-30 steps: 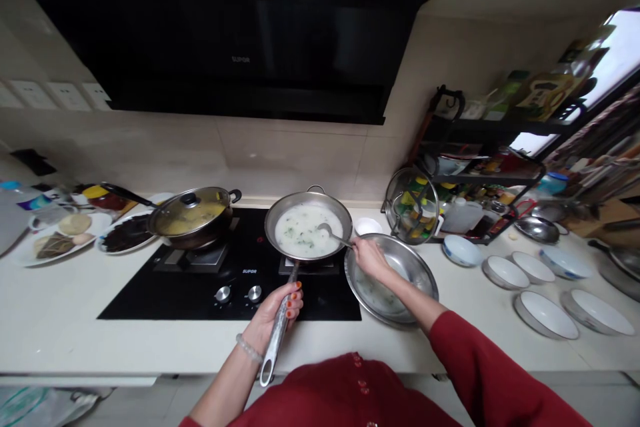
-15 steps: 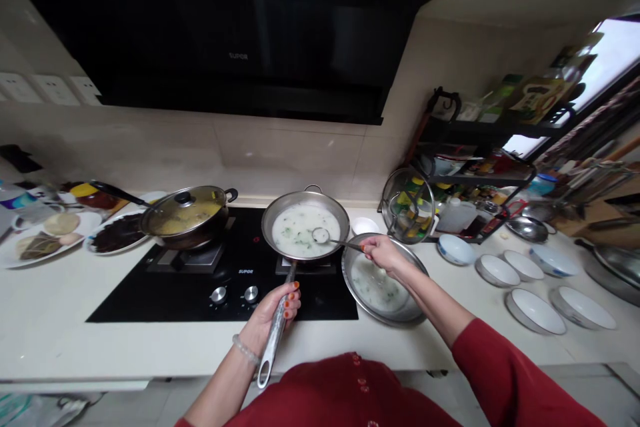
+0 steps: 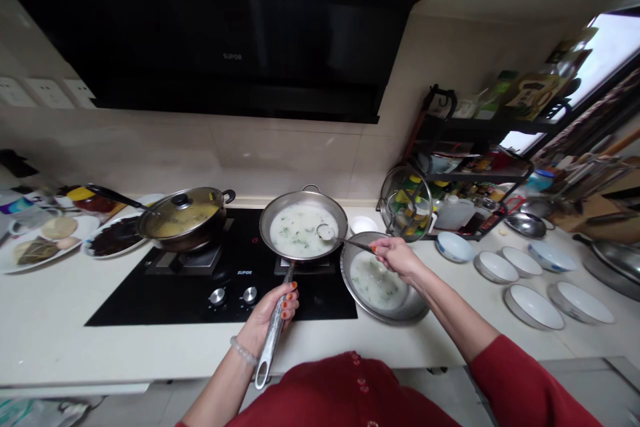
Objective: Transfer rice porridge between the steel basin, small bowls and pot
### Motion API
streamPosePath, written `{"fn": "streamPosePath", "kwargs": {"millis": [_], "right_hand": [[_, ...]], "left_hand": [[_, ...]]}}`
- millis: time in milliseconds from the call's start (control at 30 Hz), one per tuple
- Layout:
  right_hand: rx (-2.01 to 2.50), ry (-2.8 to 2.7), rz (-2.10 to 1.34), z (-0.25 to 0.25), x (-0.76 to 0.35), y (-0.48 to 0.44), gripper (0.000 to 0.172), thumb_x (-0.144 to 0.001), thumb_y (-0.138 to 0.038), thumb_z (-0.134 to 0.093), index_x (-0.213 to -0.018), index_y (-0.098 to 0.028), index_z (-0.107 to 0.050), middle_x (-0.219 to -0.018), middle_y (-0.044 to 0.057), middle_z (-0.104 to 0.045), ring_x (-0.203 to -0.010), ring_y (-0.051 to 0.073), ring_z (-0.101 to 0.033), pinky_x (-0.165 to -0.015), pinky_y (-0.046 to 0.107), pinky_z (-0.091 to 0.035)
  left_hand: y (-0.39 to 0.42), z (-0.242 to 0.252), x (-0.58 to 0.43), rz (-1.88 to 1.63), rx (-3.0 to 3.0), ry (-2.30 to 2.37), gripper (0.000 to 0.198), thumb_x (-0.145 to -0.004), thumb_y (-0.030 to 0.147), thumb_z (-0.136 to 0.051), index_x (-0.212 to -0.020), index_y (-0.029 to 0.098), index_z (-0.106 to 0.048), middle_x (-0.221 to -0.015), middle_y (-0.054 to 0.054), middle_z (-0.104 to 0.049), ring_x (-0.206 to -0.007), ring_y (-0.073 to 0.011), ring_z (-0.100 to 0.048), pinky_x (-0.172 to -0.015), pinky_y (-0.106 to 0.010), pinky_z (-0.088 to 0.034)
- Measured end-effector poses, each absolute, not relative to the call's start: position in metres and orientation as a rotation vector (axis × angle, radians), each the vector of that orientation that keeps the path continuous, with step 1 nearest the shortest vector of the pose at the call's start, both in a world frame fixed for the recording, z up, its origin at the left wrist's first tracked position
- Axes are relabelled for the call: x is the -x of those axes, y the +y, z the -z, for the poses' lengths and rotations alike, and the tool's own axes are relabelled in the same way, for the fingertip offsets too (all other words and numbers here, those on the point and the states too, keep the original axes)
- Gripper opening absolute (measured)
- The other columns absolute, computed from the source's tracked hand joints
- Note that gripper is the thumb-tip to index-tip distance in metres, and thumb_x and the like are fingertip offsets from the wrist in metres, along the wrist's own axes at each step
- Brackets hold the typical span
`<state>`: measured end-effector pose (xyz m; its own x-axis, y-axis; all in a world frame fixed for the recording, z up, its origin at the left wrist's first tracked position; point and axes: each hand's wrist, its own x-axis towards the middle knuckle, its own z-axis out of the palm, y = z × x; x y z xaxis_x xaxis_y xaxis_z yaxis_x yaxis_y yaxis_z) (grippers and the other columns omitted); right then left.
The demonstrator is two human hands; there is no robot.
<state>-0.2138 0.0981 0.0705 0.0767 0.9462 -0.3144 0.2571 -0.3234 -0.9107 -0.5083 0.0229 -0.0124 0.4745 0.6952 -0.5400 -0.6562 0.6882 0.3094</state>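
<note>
My left hand [image 3: 275,310] is wrapped round the long metal handle of a frying pan [image 3: 265,227] on the right burner. In the pan lies a white soup with green leaves [image 3: 295,235]. My right hand [image 3: 397,257] grips the dark handle of a ladle [image 3: 327,232]. The ladle's bowl is over the right side of the pan and looks partly filled with white liquid. Below my right hand stands a wide metal basin [image 3: 420,310], holding more of the same soup.
Left on the black stove [image 3: 150,300] is a lidded pot [image 3: 185,213]. Plates of food [image 3: 90,223] stand beyond it. A glass lid [image 3: 406,205] leans by a spice rack [image 3: 480,123]. Several white bowls [image 3: 535,307] sit on the right counter. A range hood [image 3: 225,27] hangs above.
My right hand has shifted slightly right, and the ladle's bowl has moved a little right and up within the pan. My left hand keeps its grip on the pan handle.
</note>
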Motion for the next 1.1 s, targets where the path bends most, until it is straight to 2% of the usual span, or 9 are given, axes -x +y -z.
{"fn": "streamPosePath", "kwargs": {"millis": [200, 367, 467, 567, 700, 800, 900, 1033, 1100], "right_hand": [[1.666, -1.119, -1.261, -0.077, 0.177, 0.075, 0.031, -0.061, -0.026, -0.061, -0.089, -0.012, -0.065, -0.047, -0.005, -0.047, -0.037, 0.006, -0.032, -0.037, 0.018, -0.019], [1.746, -1.218, -1.043, -0.055, 0.137, 0.053, 0.036, -0.066, -0.034, -0.057, -0.091, -0.010, -0.067, -0.049, -0.002, -0.051, -0.042, 0.011, -0.043, -0.042, 0.023, -0.032], [1.831, -1.486, -0.714, -0.028, 0.119, 0.038, 0.033, -0.073, -0.032, -0.048, -0.090, -0.013, -0.069, -0.062, 0.006, -0.065, -0.057, 0.020, -0.059, -0.054, 0.030, -0.045], [1.928, -1.774, -0.282, -0.001, 0.108, 0.019, 0.034, -0.082, -0.028, -0.042, -0.097, -0.016, -0.069, -0.085, 0.012, -0.073, -0.075, 0.025, -0.068, -0.067, 0.034, -0.051], [1.931, -2.062, 0.239, 0.019, 0.099, -0.008, 0.039, -0.084, -0.014, -0.038, -0.112, -0.016, -0.064, -0.099, 0.013, -0.072, -0.069, 0.022, -0.068, -0.056, 0.029, -0.048], [1.911, -2.100, 0.492, 0.021, 0.092, -0.020, 0.043, -0.083, -0.008, -0.039, -0.118, -0.016, -0.062, -0.090, 0.011, -0.071, -0.065, 0.019, -0.066, -0.050, 0.026, -0.044], [1.949, -1.946, 0.365, 0.019, 0.088, -0.020, 0.039, -0.085, -0.015, -0.039, -0.114, -0.015, -0.064, -0.089, 0.012, -0.071, -0.068, 0.020, -0.067, -0.052, 0.027, -0.045], [1.959, -1.541, -0.297, 0.010, 0.096, -0.005, 0.038, -0.081, -0.033, -0.043, -0.098, -0.011, -0.069, -0.070, 0.010, -0.069, -0.059, 0.022, -0.063, -0.055, 0.031, -0.048], [1.877, -1.371, -0.570, 0.002, 0.108, 0.004, 0.044, -0.077, -0.038, -0.045, -0.099, -0.008, -0.068, -0.059, 0.006, -0.064, -0.054, 0.020, -0.059, -0.053, 0.030, -0.046]], "left_hand": [[0.022, 0.006, 0.507, -0.827, -0.014, 0.729, 0.015, -0.086, 0.016, -0.055, -0.075, 0.016, -0.045, -0.053, 0.006, -0.041, -0.035, -0.0019, -0.035, -0.032, -0.010, -0.028], [0.021, 0.006, 0.507, -0.814, -0.027, 0.742, 0.015, -0.086, 0.017, -0.056, -0.076, 0.016, -0.046, -0.053, 0.006, -0.040, -0.035, -0.0018, -0.033, -0.032, -0.010, -0.029], [0.022, 0.006, 0.506, -0.818, -0.032, 0.748, 0.018, -0.089, 0.019, -0.053, -0.073, 0.015, -0.045, -0.051, 0.006, -0.038, -0.034, -0.0015, -0.032, -0.032, -0.010, -0.027], [0.021, 0.003, 0.505, -0.823, -0.033, 0.772, 0.022, -0.092, 0.020, -0.047, -0.071, 0.015, -0.044, -0.050, 0.006, -0.038, -0.033, -0.0019, -0.032, -0.031, -0.011, -0.027], [0.020, -0.002, 0.504, -0.826, -0.023, 0.781, 0.020, -0.092, 0.019, -0.046, -0.073, 0.015, -0.045, -0.051, 0.005, -0.040, -0.034, -0.0022, -0.034, -0.032, -0.011, -0.029], [0.020, -0.001, 0.505, -0.798, -0.043, 0.769, 0.018, -0.089, 0.020, -0.052, -0.074, 0.015, -0.045, -0.052, 0.006, -0.039, -0.035, -0.0023, -0.034, -0.032, -0.011, -0.030], [0.021, 0.002, 0.506, -0.825, -0.058, 0.758, 0.016, -0.088, 0.018, -0.055, -0.075, 0.015, -0.045, -0.053, 0.006, -0.040, -0.035, -0.0019, -0.034, -0.032, -0.011, -0.031], [0.021, 0.005, 0.505, -0.854, -0.044, 0.763, 0.019, -0.090, 0.018, -0.051, -0.072, 0.014, -0.046, -0.052, 0.005, -0.040, -0.035, -0.0013, -0.033, -0.032, -0.010, -0.030], [0.021, 0.004, 0.506, -0.828, -0.047, 0.766, 0.023, -0.092, 0.021, -0.049, -0.070, 0.014, -0.046, -0.050, 0.005, -0.038, -0.034, -0.0016, -0.033, -0.032, -0.010, -0.029]]}}
